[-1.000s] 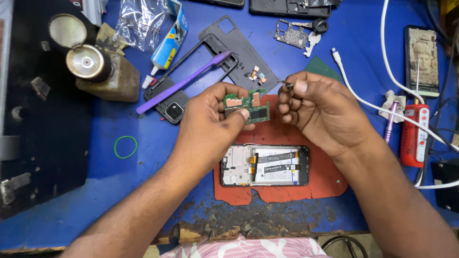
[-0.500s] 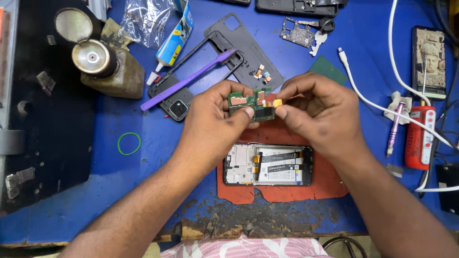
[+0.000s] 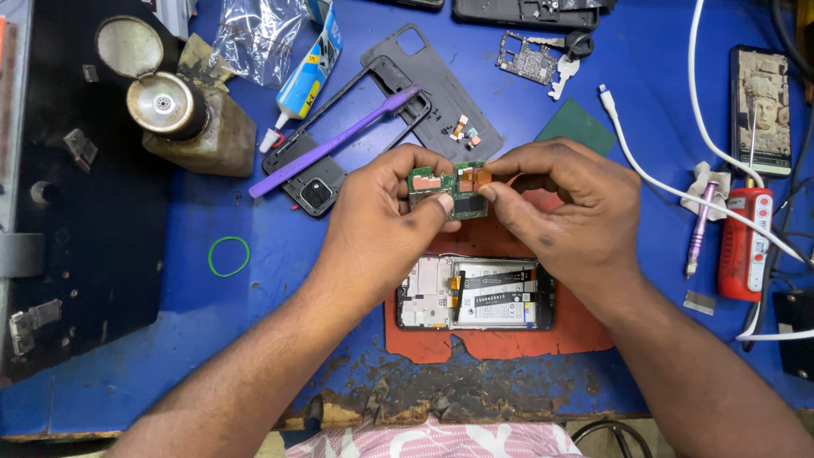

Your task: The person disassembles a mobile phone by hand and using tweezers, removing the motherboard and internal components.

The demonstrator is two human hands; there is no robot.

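A small green circuit board (image 3: 448, 187) is held up above the bench between both hands. My left hand (image 3: 381, 216) grips its left and lower edge with thumb and fingers. My right hand (image 3: 566, 210) pinches its right end, where a copper-coloured patch shows. Below the hands an opened phone (image 3: 475, 294), its battery and flex cables exposed, lies on a red mat (image 3: 509, 339) near the bench's worn front edge.
A dark phone frame (image 3: 318, 182) with a purple tool (image 3: 335, 140) across it, a grey back cover (image 3: 441, 80), a glue tube (image 3: 309, 72) and a metal-capped bottle (image 3: 182, 119) lie at the back left. On the right: a white cable (image 3: 670, 182), a red tool (image 3: 744, 242), another phone (image 3: 761, 110).
My right hand has closed in on the board's right end and now pinches it. Both hands hold the board a little higher above the opened phone.
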